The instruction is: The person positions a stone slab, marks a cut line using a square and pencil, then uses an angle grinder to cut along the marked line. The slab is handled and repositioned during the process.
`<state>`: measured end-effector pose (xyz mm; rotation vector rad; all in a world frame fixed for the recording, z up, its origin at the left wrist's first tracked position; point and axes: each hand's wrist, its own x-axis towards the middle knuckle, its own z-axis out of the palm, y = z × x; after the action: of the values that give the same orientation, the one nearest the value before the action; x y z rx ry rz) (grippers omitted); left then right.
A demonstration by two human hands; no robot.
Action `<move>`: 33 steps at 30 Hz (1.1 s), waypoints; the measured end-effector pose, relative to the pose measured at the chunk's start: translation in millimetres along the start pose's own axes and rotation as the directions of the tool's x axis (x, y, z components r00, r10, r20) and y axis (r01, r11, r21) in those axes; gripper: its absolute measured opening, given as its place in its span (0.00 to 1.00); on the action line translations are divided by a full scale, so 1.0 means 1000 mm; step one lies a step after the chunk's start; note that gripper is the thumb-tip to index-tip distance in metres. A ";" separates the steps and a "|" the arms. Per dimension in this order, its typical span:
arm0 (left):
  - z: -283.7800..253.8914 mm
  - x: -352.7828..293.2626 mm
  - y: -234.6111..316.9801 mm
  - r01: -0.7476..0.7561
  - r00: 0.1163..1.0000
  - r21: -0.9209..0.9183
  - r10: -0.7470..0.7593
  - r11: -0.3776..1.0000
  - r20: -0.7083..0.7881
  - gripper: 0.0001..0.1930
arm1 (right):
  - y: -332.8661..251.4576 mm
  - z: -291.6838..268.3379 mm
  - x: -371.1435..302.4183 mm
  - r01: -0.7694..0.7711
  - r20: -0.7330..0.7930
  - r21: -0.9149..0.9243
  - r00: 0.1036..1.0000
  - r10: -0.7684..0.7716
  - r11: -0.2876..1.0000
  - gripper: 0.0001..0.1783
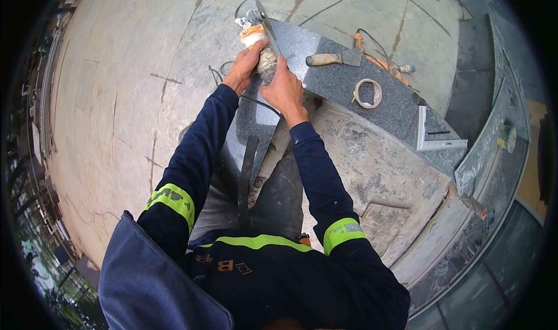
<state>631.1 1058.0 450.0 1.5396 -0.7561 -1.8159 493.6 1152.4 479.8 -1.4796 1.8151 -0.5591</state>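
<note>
I hold an angle grinder [254, 36] with a tape-wrapped, dusty body in both hands. My left hand [246, 68] is closed round its orange and white middle. My right hand [285, 92] is closed round the rear of the body, close to the thin cutting disc [264, 17]. The disc stands on edge beside the end of a speckled dark grey stone slab [337, 83]; whether it touches the stone I cannot tell. A second polished stone piece [251, 121] lies below my hands, with the black cord passing over it.
On the slab lie a wooden-handled scraper [333, 58], a tape roll [367, 93], a metal square [440, 133] and a dark marker [437, 133]. Beyond it, an orange corded tool [381, 63] rests on the concrete floor [133, 86]. More slabs [474, 68] stand at the right.
</note>
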 end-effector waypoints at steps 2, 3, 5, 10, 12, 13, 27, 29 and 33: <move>0.001 -0.002 -0.002 -0.012 1.000 0.005 0.012 1.000 0.002 0.33 | 0.001 -0.001 -0.002 -0.015 0.019 0.016 1.000 0.015 1.000 0.53; 0.002 -0.004 -0.003 -0.020 1.000 0.011 0.020 1.000 0.002 0.33 | 0.001 -0.001 -0.003 -0.026 0.022 0.023 0.999 0.026 0.999 0.53; 0.003 -0.007 -0.006 -0.041 0.999 0.012 0.041 0.999 0.003 0.32 | 0.002 0.000 -0.006 -0.010 0.004 0.034 1.000 0.010 0.999 0.53; 0.005 -0.009 -0.008 -0.055 0.998 0.006 0.055 0.998 0.004 0.32 | 0.003 0.001 -0.009 -0.013 0.004 0.029 1.000 0.013 1.000 0.52; 0.005 -0.008 -0.007 -0.039 0.999 0.016 0.039 0.999 -0.020 0.32 | 0.002 0.000 -0.006 -0.021 0.010 0.029 1.000 0.021 0.999 0.52; 0.005 -0.008 -0.005 -0.029 0.999 0.021 0.029 0.999 -0.032 0.32 | 0.002 0.000 -0.005 -0.022 0.018 0.026 1.000 0.021 0.999 0.52; 0.005 0.003 -0.003 -0.050 0.997 -0.041 0.047 0.998 -0.055 0.33 | -0.004 -0.001 0.003 -0.033 0.030 0.010 0.999 0.032 0.999 0.53; 0.003 0.006 -0.006 -0.051 0.997 -0.042 0.049 0.998 -0.057 0.34 | -0.003 -0.001 0.004 -0.025 0.026 0.018 0.999 0.024 1.000 0.53; 0.000 0.012 -0.007 -0.008 0.999 -0.074 0.006 0.997 -0.037 0.34 | -0.001 -0.001 0.005 -0.023 0.028 0.021 0.999 0.022 1.000 0.52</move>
<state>629.6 1053.2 437.6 1.5168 -0.6691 -1.7854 492.9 1147.6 479.8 -1.4439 1.7969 -0.5431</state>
